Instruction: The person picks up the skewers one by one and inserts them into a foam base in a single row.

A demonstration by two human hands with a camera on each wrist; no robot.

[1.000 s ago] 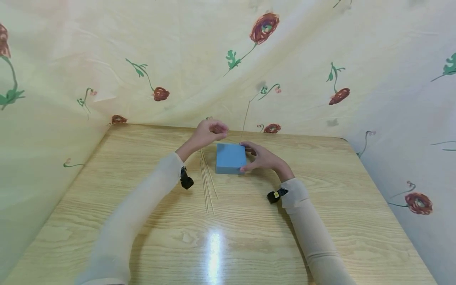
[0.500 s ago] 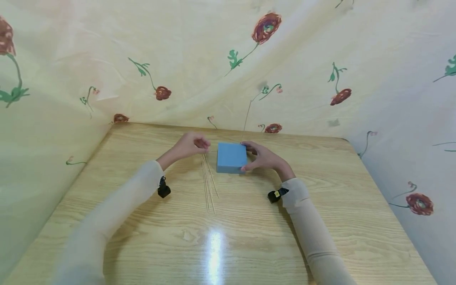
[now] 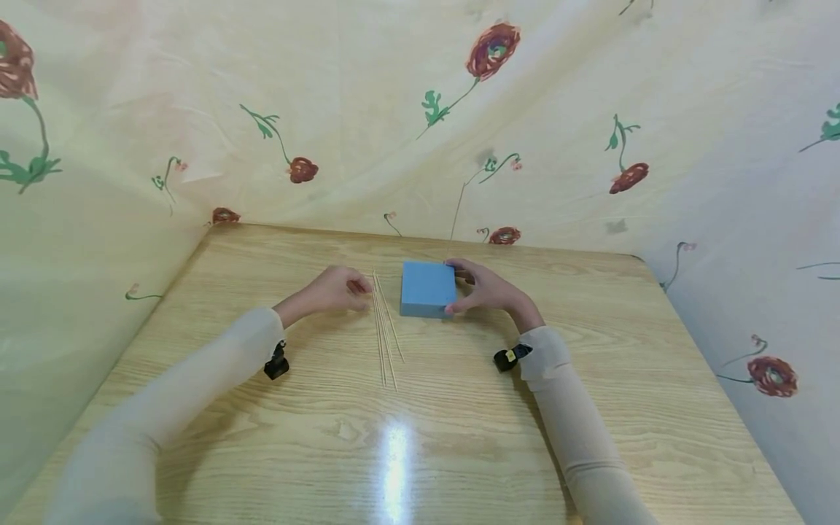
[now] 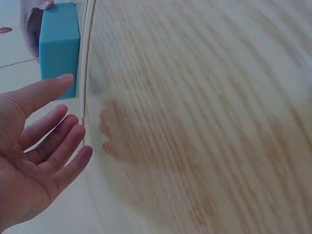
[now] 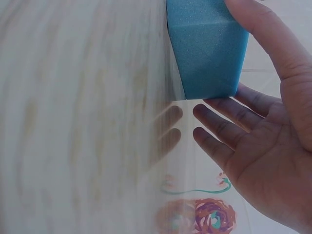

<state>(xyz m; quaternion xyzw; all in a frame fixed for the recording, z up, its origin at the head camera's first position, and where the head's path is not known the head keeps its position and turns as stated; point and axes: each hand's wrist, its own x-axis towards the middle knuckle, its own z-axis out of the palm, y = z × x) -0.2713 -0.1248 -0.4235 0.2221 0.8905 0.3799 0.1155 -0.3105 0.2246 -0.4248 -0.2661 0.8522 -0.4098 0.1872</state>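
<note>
A square blue foam block [image 3: 429,286] lies flat on the wooden table. My right hand [image 3: 488,286] grips its right side, thumb at the near corner and fingertips at the far edge. In the right wrist view, the two outer fingers of this hand stand off the block [image 5: 209,53]. Left of the block, several thin wooden sticks [image 3: 383,332] lie in a loose, narrow fan. My left hand [image 3: 333,289] is beside their far ends, fingers loosely bent. Nothing shows between thumb and fingers of the left hand [image 4: 44,141] in the left wrist view.
The wood-grain table [image 3: 499,437] reflects a bright light near its front. A flower-patterned cloth [image 3: 367,95] hangs along the far edge and both sides. Each sleeve carries a small black wrist camera, one on the left [image 3: 277,362] and one on the right [image 3: 507,360].
My left hand has come down from beyond the block's far left corner, moving left and nearer to stand beside the sticks. The right hand and block have stayed in place.
</note>
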